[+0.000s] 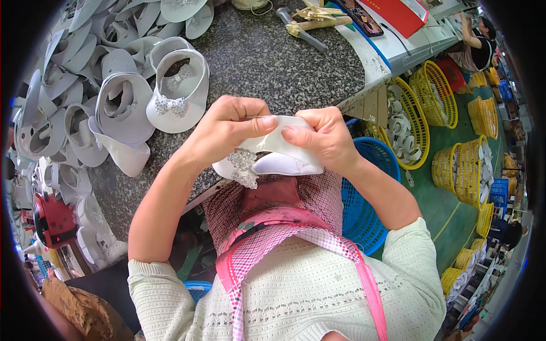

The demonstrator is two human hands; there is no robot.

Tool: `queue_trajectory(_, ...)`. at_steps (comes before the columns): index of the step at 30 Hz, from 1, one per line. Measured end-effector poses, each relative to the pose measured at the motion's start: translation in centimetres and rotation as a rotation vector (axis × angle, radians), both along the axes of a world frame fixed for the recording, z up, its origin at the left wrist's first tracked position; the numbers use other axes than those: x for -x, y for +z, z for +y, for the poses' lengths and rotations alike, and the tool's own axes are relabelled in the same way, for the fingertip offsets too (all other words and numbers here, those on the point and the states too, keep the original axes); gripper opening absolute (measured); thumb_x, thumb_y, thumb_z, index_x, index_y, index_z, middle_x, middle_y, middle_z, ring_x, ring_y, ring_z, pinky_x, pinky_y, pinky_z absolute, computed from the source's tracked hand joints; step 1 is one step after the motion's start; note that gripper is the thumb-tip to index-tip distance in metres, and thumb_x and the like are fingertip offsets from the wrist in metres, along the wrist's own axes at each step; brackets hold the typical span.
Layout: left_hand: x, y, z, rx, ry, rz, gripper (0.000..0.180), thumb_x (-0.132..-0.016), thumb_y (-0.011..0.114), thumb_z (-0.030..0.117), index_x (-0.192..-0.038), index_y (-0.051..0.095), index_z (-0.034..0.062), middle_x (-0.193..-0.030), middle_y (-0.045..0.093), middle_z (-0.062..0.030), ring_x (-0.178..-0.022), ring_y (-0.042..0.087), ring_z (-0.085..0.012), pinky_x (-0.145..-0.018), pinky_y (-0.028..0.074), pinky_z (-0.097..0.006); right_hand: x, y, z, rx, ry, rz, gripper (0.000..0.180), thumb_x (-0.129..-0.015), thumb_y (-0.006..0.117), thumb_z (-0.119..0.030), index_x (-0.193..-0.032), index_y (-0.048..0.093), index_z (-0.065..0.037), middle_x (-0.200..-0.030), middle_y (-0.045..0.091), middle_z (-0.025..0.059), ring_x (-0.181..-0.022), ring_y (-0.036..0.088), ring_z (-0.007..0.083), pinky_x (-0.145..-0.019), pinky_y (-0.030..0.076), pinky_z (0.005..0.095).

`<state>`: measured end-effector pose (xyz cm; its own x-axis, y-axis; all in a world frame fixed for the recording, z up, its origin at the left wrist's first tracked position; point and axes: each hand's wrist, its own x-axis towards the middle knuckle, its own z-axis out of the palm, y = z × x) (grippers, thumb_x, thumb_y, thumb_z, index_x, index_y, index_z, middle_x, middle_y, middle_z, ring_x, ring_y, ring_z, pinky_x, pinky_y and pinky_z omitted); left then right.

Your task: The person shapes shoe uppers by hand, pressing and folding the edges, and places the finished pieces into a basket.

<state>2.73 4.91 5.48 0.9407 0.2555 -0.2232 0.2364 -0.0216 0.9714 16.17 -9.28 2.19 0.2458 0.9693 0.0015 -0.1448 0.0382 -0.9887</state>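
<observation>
Knit sweater (296,278), worn under a checked apron (273,213), is filling the foreground nearest the camera. Beyond it, a white shoe upper (284,163) is hanging between my two sets of fingers, in front of the apron and near the edge of the bench (273,74). My left fingers (251,107) and right fingers (316,116) are both pinching its far edge, thumbs on the near face, the others curled partly out of sight. Its long axis is running roughly left to right; its rhinestone ornament (243,163) is lying nearer my left hand.
</observation>
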Motion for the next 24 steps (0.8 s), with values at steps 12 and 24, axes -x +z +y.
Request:
queue_trajectory(12, 0.3, -0.1, -0.2, -0.306, 0.067, -0.020, 0.033, -0.084, 0.058, 0.027, -0.065, 0.054, 0.0006, -0.053, 0.038, 0.0054, -0.050, 0.033, -0.0037, -0.043, 0.026, -0.024, -0.6, 1.1, 0.1, 0.074, 0.194, -0.052, 0.026, -0.082, 0.061, -0.024, -0.075, 0.062, 0.001, -0.064, 0.058, 0.0006, -0.056, 0.050, 0.0032, -0.049, 0.040, 0.0205)
queue_trajectory(24, 0.8, -2.3, 1.8, -0.056, -0.014, -0.005, 0.033, -0.081, 0.061, 0.033, -0.067, 0.060, 0.0029, -0.056, 0.045, 0.0071, -0.052, 0.037, -0.0016, -0.045, 0.027, -0.020, -0.6, -2.5, -1.2, -0.009, 0.113, 0.204, 0.042, -0.089, 0.048, -0.037, -0.081, 0.059, 0.003, -0.070, 0.058, 0.0004, -0.059, 0.049, 0.0025, -0.051, 0.037, 0.0178)
